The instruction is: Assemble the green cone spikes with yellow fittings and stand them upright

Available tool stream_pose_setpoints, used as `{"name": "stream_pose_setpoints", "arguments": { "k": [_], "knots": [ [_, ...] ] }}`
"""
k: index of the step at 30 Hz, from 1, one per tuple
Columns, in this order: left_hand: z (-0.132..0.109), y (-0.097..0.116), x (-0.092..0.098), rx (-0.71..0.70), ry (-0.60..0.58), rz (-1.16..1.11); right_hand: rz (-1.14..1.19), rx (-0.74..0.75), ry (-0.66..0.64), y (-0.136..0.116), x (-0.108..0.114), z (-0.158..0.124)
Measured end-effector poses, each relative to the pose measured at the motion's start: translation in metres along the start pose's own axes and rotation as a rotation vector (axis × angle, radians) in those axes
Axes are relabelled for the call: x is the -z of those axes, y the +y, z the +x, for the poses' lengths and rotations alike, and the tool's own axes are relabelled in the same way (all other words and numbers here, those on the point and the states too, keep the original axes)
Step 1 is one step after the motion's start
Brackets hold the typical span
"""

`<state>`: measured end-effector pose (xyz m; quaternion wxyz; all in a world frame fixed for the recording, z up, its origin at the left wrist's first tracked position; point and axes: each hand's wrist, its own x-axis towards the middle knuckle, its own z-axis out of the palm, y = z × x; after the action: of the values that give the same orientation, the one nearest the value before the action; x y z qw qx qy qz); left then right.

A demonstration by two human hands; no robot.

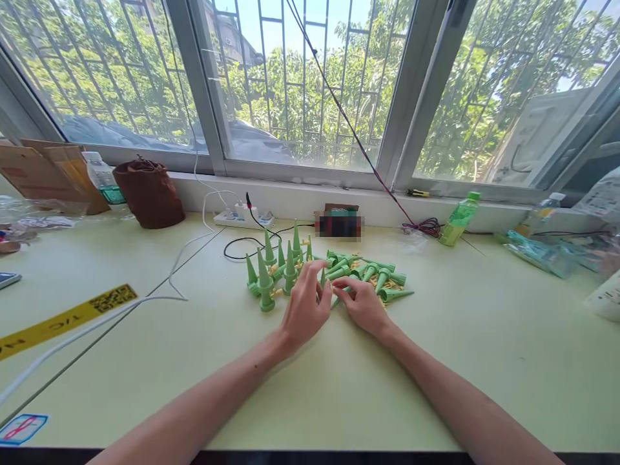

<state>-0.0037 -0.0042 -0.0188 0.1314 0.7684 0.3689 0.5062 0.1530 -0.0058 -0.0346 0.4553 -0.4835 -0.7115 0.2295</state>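
Both hands meet over the middle of the pale yellow-green bench (484, 336), with the forearms reaching in across its near edge. The left hand (306, 303) is curled narrow around a green tapered spike (323, 278), whose pointed end shows upright between the fingers and thumb; the lower part is hidden by the hand. The right hand (362, 303) is just beside it, thumb and fingertips drawn together in a narrow pinch near that spike, and I cannot tell whether a small piece sits between them. Left of the hands, a cluster of collared green spikes (265, 284) stands upright on the bench, points up, some with a small yellow side fitting (278, 292). Behind and right of the hands, loose green spikes (385, 278) lie heaped in several directions among small yellow pieces. Toward the bench's far edge, below the windows, are a white power strip (232, 221), a blurred-out box (339, 223) and, farther right, a green-capped bottle (458, 223). A brown bag (149, 197) stands near the far edge on the left, beside a clear bottle (104, 181). A yellow tape strip (68, 321) lies toward the left edge, and a blue-bordered card (22, 429) is by the near edge at left
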Motion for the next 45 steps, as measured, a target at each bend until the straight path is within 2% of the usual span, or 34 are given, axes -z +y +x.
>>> {"name": "stream_pose_setpoints", "arguments": {
  "k": [4, 8, 12, 15, 19, 30, 37, 43, 45],
  "knots": [
    [-0.004, 0.009, 0.001, -0.109, -0.023, 0.025, -0.017, 0.007, 0.016, -0.005, 0.0, 0.0],
    [-0.011, 0.012, -0.004, -0.195, -0.238, 0.103, -0.036, -0.001, 0.02, -0.006, 0.0, 0.0],
    [-0.019, 0.017, -0.008, -0.187, -0.406, 0.171, -0.023, -0.038, 0.012, -0.006, -0.001, -0.001],
    [-0.021, 0.021, -0.007, -0.147, -0.445, 0.192, -0.009, -0.046, 0.005, -0.005, -0.003, -0.001],
    [-0.019, 0.024, -0.006, -0.136, -0.455, 0.18, 0.003, -0.041, -0.009, -0.004, -0.005, -0.001],
    [-0.021, 0.026, -0.008, -0.109, -0.45, 0.181, 0.092, 0.108, -0.103, 0.001, -0.009, 0.0],
    [-0.019, 0.03, -0.005, -0.015, -0.46, 0.227, 0.149, 0.03, -0.115, 0.003, -0.014, 0.002],
    [-0.02, 0.027, -0.006, 0.001, -0.44, 0.232, 0.098, 0.051, -0.135, 0.005, -0.01, 0.003],
    [-0.017, 0.022, -0.007, -0.013, -0.437, 0.206, 0.061, 0.059, -0.092, 0.006, -0.008, 0.003]
  ]
}}
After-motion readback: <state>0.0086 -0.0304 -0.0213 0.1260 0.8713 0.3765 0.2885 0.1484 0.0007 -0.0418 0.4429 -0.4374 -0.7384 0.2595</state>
